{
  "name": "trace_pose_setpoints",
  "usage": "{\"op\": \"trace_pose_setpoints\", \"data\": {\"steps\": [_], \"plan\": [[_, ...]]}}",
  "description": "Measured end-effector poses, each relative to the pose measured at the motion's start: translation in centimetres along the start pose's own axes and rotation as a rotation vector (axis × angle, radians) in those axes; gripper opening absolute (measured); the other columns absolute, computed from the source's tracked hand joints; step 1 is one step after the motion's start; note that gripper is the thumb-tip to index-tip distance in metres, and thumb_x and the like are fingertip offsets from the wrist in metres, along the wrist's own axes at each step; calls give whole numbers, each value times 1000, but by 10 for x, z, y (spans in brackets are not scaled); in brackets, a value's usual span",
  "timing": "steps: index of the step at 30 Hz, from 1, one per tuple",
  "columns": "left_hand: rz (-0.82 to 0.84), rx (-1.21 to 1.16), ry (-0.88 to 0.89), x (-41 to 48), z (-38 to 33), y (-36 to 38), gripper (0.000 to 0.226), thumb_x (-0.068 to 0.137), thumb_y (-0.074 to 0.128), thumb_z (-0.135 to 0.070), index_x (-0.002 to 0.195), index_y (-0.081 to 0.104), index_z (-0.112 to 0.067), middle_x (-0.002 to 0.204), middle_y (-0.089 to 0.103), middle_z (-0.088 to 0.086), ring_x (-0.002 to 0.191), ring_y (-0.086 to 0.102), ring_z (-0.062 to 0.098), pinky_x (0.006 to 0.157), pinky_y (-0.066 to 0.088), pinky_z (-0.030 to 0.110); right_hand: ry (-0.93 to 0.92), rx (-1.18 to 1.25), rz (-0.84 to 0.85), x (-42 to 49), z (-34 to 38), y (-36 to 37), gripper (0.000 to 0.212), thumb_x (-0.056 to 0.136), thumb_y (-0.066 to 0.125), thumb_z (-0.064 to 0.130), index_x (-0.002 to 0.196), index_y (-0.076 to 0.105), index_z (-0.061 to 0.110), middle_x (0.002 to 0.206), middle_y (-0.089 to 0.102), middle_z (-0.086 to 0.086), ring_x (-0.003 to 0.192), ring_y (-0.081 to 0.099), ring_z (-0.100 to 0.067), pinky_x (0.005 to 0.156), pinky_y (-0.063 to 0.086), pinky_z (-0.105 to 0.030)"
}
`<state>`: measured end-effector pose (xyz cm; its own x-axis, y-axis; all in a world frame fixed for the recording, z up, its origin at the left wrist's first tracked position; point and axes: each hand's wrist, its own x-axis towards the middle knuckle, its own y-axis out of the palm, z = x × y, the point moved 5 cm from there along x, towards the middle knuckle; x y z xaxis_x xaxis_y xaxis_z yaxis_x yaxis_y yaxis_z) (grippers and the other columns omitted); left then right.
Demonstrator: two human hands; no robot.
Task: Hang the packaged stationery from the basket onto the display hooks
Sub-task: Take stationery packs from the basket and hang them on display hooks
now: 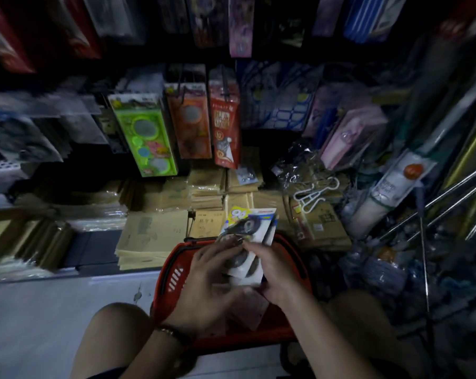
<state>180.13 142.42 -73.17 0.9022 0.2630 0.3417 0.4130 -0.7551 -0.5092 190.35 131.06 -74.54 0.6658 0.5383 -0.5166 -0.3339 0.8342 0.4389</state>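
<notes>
Loose fan of packs over the basket: a slip looks likely

I see my left hand (212, 272) curled over the near end of a fan of carded packs (252, 224), and my right hand (276, 269) pinching their right edge. Both hold the bunch just above the red basket (171, 272) between my knees. The packs overlap unevenly, so I judge one could slide out and drop into the basket or onto the brown exercise books (149, 236) just beyond it. The light is poor. The display hook (226, 82) above the hanging red pack (226, 124) is barely visible, and the rows beside the green pack (144, 135) look full. So I could miss a hang-hole or knock a neighbouring pack loose. I cannot tell what the cards contain.
</notes>
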Motion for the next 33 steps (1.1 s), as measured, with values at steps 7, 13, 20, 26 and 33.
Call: {"op": "trace_pose_setpoints", "data": {"steps": [7,13,20,26,33], "plan": [[-85,-835,-727,20,3,-35,89,71,92,-40,149,56,-15,130,75,10,108,77,28,85,64,42,-131,-173,155,-20,38,4,33,79,74,10,110,81,12,110,78,-22,96,78,-37,72,62,-40],[117,-1165,-671,27,-23,-42,48,96,75,-26,142,64,-21,144,67,18,130,66,42,88,63,54,-324,-378,175,-32,78,17,34,82,74,20,115,77,30,116,79,-10,105,77,-29,79,62,-38],[-86,-1106,-550,54,-54,-70,37,93,72,-14,123,75,-36,133,73,21,120,72,43,88,64,59,-1008,-1027,-65,-74,145,30,95,76,83,48,157,34,45,155,37,22,147,35,-1,115,37,-27],[-148,-1032,-443,79,-96,-95,42,104,61,-15,144,56,-28,138,71,17,120,72,44,90,59,64,-1064,-1585,50,-91,167,78,121,63,74,78,161,8,49,166,-1,25,155,3,-11,124,28,-47],[-107,-972,-336,111,-139,-140,37,102,67,-19,130,67,-44,140,71,9,123,71,40,87,62,62,-1186,-1558,49,-103,220,111,112,64,69,73,158,13,51,169,-1,24,155,-1,-9,124,25,-47]]}}
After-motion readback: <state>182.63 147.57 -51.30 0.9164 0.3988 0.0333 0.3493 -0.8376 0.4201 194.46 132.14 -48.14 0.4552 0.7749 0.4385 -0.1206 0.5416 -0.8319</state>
